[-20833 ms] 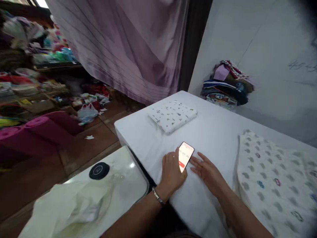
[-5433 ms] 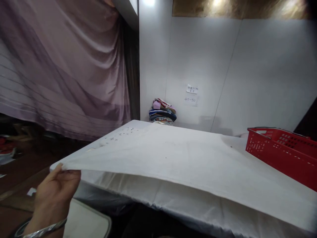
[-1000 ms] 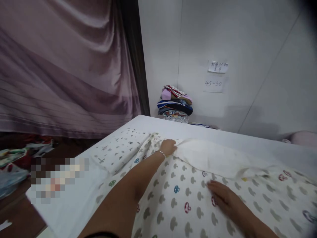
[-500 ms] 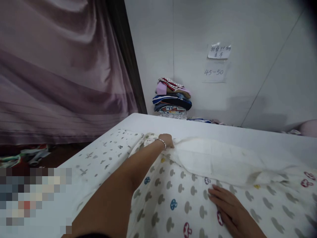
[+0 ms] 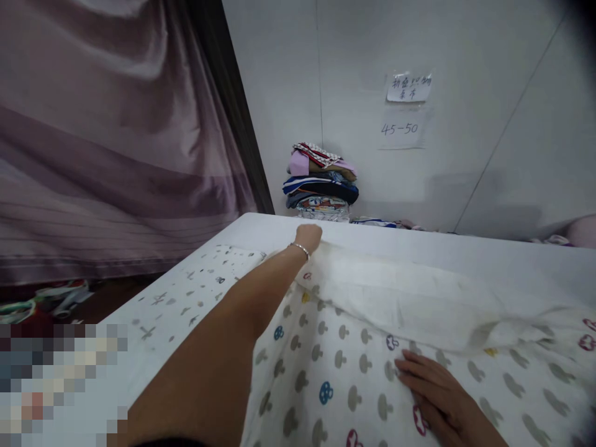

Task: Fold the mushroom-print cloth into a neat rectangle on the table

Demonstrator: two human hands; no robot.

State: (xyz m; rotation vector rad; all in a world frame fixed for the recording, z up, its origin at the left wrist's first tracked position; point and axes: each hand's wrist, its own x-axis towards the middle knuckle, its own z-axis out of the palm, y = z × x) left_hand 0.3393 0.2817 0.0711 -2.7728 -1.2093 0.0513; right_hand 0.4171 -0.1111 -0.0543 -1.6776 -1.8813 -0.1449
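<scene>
A white cloth printed with grey, blue and red mushrooms is spread over the white table. Its far edge is folded back, showing a plain white underside. My left hand, with a silver bangle on the wrist, is stretched far forward and closed on the far left corner of the cloth. My right hand lies flat on the printed cloth near me, fingers spread, pressing it down.
A folded white cloth with small grey prints lies at the left of the table. A stack of folded coloured fabrics stands against the white wall, under two paper notes. A mauve curtain hangs at left.
My left hand has pushed the cloth's corner farther away toward the wall. My right hand stays flat on the cloth, nearly unmoved.
</scene>
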